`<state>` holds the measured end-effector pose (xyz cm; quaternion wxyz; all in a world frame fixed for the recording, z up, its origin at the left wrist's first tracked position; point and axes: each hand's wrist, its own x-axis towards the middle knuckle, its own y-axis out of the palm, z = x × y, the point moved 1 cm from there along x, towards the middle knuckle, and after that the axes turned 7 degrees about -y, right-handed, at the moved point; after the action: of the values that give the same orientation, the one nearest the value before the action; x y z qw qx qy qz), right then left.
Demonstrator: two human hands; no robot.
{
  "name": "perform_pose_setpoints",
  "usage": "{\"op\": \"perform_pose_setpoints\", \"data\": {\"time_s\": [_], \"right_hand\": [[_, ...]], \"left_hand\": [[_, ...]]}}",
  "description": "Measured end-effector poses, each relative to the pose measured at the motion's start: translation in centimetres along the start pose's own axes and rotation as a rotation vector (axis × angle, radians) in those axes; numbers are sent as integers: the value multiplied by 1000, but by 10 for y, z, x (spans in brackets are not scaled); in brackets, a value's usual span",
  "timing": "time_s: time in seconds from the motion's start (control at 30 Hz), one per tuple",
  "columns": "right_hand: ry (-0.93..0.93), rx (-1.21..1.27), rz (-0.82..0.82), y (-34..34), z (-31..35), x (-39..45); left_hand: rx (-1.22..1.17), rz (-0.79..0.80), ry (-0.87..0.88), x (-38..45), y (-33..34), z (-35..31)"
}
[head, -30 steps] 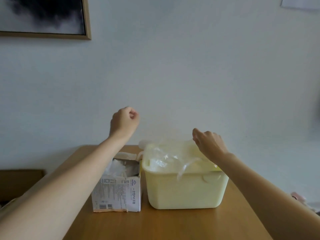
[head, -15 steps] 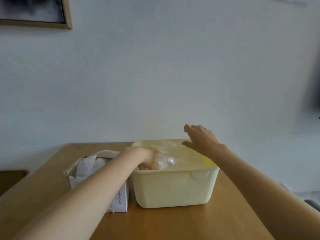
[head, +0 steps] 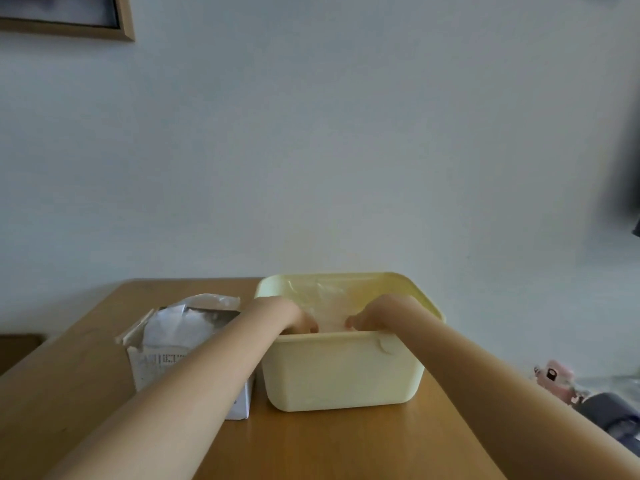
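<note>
A pale yellow plastic bin (head: 343, 372) stands on the wooden table (head: 346, 445), lined with a thin clear plastic bag (head: 325, 292). My left hand (head: 294, 318) and my right hand (head: 374, 315) both reach down inside the bin over its near rim. Their fingers are hidden behind the rim and the plastic, so I cannot tell what they hold. Left of the bin, touching it, stands an open white cardboard box (head: 183, 344) with clear plastic sticking out of its top.
The table's far edge meets a plain white wall. A framed picture (head: 65, 15) hangs at the upper left. Beyond the table's right edge lie a pink item (head: 554, 377) and dark things (head: 609, 414).
My left hand dropped from above the box into the bin. My right hand went from the bin's far rim down inside. The plastic now lies lower in the bin.
</note>
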<state>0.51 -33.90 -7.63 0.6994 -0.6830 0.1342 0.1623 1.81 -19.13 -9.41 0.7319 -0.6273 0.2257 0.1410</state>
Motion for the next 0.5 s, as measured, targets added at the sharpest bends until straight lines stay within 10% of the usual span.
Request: {"op": "perform_pose_setpoints", "data": {"time_s": [0.27,0.5], "right_hand": [[-45,-36,-25,-3,5,1],[-267,-66,-130,-53,55,-37]], "left_hand": [[-247,-555,241,-54,-19,30],[-591,-745,82,-86,-4,114]]}}
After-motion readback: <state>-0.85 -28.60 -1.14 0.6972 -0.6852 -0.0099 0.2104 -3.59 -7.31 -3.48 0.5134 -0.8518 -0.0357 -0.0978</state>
